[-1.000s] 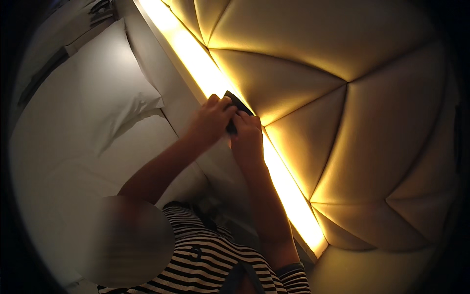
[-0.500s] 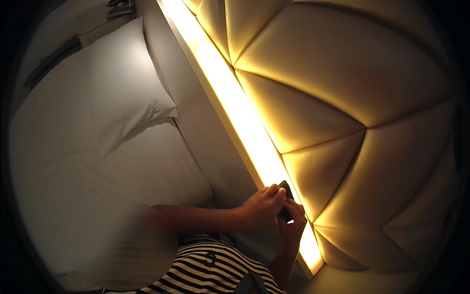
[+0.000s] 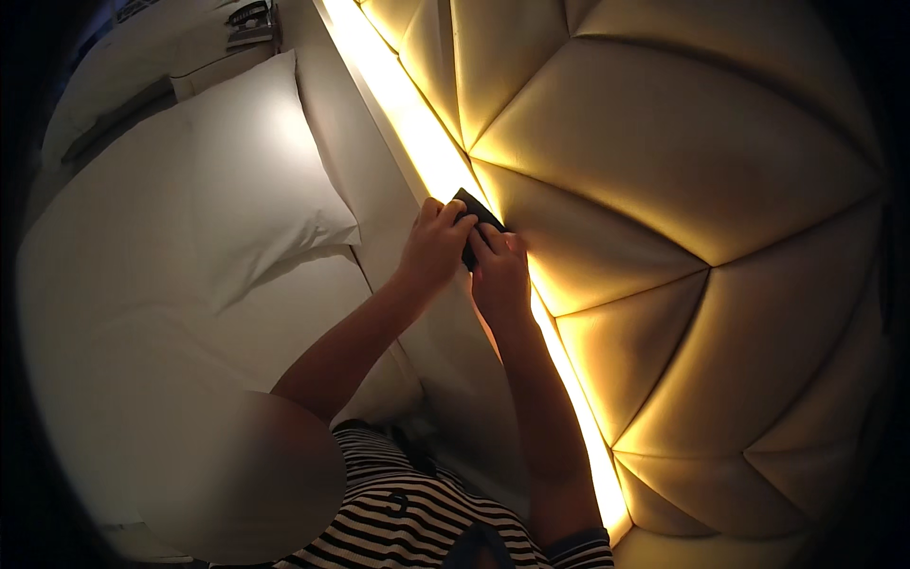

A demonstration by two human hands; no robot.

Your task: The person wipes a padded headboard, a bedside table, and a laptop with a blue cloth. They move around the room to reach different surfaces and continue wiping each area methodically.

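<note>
Gripping a dark block [image 3: 482,210] at the lit ledge [image 3: 427,156] with left hand [image 3: 434,244] and right hand [image 3: 501,273], closed on it side by side, probably to keep it steady.

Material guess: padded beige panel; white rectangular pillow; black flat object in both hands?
Padded beige panel: likely leather or leatherette; smooth, satin sheen. White rectangular pillow: probably matte cotton-like fabric; soft wrinkles. Black flat object: perhaps plastic, straight-edged; mostly covered, finish unclear.

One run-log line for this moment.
left grip: holds dark flat object | right grip: holds same | at: glowing strip beside padded panel | strip contact: unclear
</note>
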